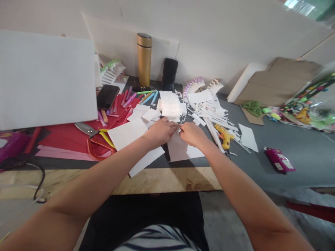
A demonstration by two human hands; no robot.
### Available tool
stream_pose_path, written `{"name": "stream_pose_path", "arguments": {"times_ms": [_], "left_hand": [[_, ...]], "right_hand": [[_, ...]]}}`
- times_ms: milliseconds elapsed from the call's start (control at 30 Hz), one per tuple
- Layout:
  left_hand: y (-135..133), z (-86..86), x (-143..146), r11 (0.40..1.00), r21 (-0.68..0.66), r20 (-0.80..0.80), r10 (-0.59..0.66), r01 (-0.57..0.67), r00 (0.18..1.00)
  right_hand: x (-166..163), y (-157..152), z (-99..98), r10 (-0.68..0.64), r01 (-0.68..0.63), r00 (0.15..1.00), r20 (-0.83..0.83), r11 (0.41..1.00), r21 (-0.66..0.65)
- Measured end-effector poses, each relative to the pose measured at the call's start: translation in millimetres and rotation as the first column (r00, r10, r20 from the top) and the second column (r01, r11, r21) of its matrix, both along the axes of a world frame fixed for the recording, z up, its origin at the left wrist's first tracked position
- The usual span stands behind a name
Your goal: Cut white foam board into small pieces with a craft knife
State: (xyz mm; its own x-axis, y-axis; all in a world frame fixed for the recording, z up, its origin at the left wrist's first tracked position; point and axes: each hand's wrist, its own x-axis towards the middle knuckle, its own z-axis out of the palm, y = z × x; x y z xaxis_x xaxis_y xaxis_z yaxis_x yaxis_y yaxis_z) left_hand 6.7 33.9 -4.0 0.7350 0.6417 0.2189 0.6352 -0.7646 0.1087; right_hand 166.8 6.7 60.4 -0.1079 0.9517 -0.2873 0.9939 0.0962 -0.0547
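Note:
My left hand (162, 131) and my right hand (191, 133) meet over the middle of the table, fingertips almost touching. Both have their fingers closed together in a pinch; whatever lies between them is too small or hidden to make out. Under my right hand lies a sheet of white paper (180, 150), partly in shadow. More white sheets (128, 134) spread beneath my left forearm. Just beyond the fingers sits a stack of small white paper pieces (169, 104). A yellow glue gun (224, 136) rests to the right of my right hand.
Scissors (87, 129) and red paper (62, 139) lie to the left, below a large white board (47, 80). A gold flask (144, 61) and a black phone (169, 74) stand at the back. White paper strips (209, 113) are heaped right of centre. A purple device (280, 160) sits far right.

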Motion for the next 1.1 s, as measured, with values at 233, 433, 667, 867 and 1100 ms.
{"name": "stream_pose_path", "arguments": {"times_ms": [233, 433, 667, 867, 1100], "left_hand": [[-1.9, 2.3, -0.3, 0.999, 0.032, -0.019, -0.015, 0.016, 1.000], [-1.5, 0.5, -0.3, 0.999, 0.042, -0.018, -0.014, 0.015, 1.000], [0.3, -2.2, -0.7, 0.997, 0.076, -0.026, -0.026, 0.028, 0.999], [-1.0, 1.8, -0.5, 0.997, 0.065, -0.055, -0.031, 0.034, 0.998], [-3.3, 2.5, 1.1, 0.998, 0.062, -0.055, -0.017, 0.021, 0.998]], "right_hand": [[3.0, -2.5, -1.5, 0.009, -0.009, 1.000, 0.011, 1.000, -0.002], [3.6, -6.5, 2.5, 0.001, -0.002, 1.000, -0.023, 1.000, -0.027], [4.0, -13.0, 4.5, -0.014, 0.014, 1.000, -0.003, 0.999, -0.045], [5.4, -20.8, 3.6, 0.008, -0.008, 1.000, 0.003, 1.000, -0.025], [3.9, -25.9, 10.4, -0.037, 0.035, 0.999, -0.026, 0.997, -0.068]]}}
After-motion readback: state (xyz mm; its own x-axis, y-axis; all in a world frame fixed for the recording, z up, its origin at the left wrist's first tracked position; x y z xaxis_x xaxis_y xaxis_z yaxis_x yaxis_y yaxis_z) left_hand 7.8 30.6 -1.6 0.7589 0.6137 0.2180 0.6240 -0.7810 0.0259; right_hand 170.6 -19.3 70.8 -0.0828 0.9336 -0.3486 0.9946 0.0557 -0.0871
